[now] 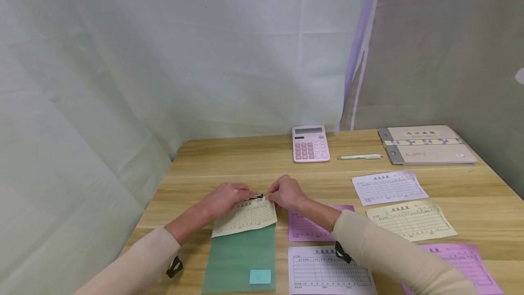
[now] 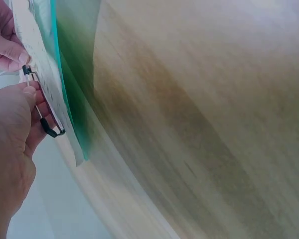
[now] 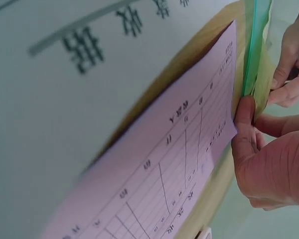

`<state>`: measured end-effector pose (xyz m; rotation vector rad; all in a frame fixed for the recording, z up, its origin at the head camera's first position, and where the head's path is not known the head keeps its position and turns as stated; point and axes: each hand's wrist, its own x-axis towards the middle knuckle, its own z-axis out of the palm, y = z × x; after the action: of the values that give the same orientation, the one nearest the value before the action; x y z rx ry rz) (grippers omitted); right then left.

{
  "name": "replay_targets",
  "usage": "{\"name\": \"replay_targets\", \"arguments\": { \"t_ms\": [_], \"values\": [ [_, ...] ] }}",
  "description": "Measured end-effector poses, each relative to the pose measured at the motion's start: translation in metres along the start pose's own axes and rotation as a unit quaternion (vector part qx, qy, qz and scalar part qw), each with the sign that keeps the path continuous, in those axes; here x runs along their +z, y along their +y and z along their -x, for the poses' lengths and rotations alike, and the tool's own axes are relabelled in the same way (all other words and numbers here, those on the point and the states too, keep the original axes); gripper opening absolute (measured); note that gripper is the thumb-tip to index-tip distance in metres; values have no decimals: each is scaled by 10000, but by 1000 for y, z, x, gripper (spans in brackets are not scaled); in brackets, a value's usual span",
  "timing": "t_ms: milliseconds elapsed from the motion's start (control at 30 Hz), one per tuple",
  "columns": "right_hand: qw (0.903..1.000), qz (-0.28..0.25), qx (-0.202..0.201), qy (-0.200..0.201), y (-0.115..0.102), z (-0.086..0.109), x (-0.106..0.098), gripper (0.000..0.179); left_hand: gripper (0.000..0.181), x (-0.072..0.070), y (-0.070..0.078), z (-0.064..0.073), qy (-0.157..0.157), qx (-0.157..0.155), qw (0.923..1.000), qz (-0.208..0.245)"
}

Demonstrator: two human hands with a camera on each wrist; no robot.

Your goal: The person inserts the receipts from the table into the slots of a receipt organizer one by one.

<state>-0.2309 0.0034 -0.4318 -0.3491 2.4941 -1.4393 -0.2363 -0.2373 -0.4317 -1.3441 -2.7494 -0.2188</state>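
A green translucent clip folder point(image 1: 241, 258) lies at the table's front, a small blue label point(image 1: 260, 277) near its lower edge. Over its upper part lies a yellow receipt slip point(image 1: 247, 217), lower edge slightly raised. At the folder's top is a metal wire clip with black ends point(image 2: 46, 127). My left hand point(image 1: 227, 199) holds this clip, thumb on the wire and fingers behind it in the left wrist view. My right hand point(image 1: 286, 192) pinches the slip's upper right corner between thumb and fingers, beside the clip; in the right wrist view the fingertips point(image 3: 246, 107) are at the folder's edge.
Right of the folder lie a pink slip point(image 1: 303, 226) and a white slip point(image 1: 327, 272). Further right are white point(image 1: 389, 188), yellow point(image 1: 411, 221) and pink point(image 1: 466, 263) slips. A calculator point(image 1: 310, 144), a pen point(image 1: 360, 156) and a ledger point(image 1: 425, 144) lie along the back.
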Motion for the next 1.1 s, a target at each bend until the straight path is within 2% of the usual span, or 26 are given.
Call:
{"name": "replay_targets", "arguments": {
  "t_ms": [267, 600, 733, 933, 1100],
  "values": [
    [9995, -222, 62, 201, 1, 3, 2, 6, 34, 2, 1, 2, 235, 173, 9995, -103],
    [9995, -120, 180, 242, 1, 1, 3, 7, 35, 5, 1, 5, 194, 19, 9998, -57],
    [9995, -139, 159, 219, 1, 0, 3, 6, 34, 7, 1, 4, 204, 61, 9996, -212],
    [9995, -128, 59, 272, 3, 0, 4, 7, 32, 8, 4, 5, 133, -63, 9991, -395],
    [9996, -123, 59, 260, 2, 0, 4, 8, 32, 9, 2, 6, 260, -34, 9995, -200]
  ]
}}
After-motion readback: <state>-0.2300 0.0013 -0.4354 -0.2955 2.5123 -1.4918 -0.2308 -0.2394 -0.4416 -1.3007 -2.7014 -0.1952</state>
